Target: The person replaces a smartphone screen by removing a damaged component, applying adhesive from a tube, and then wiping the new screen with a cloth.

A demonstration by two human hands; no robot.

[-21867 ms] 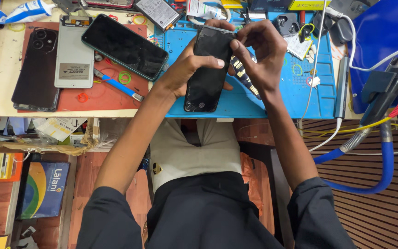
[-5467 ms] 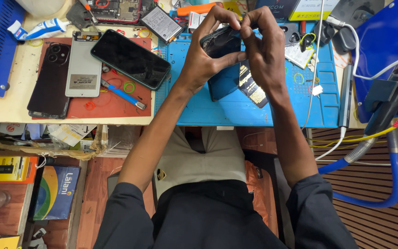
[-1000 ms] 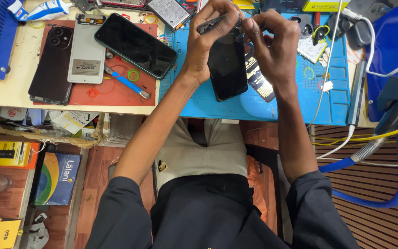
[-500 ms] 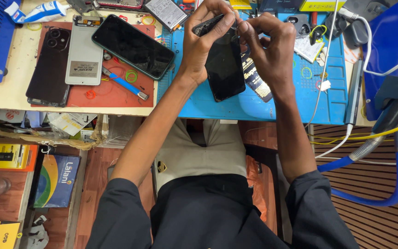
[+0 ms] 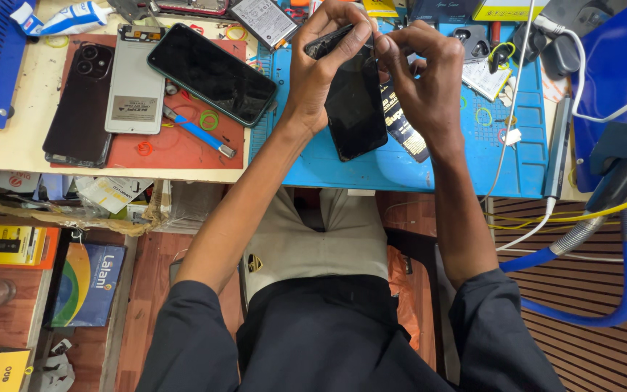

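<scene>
The left hand is wrapped around the top end of a flat black phone with a shiny glass face, with its fingers closed tight on it. The right hand is pinched almost shut at the phone's top edge, right beside the left thumb; it may hold something very thin there, but that is too small to tell. The phone is lifted and tilted over the bright blue rubber work mat on the table, with only its bottom end hanging free. The phone could slip and drop if the left hand lets go a little, because nothing holds it from below. The glass could crack if the right hand pushes too hard at the edge. The near edge of the mat is close under the phone, so a drop could send it off onto the lap. A white cable hangs near the right wrist and could catch. To the left lies a second dark phone with a green rim on a red mat. The bare blue spot below the hands has the most room.
</scene>
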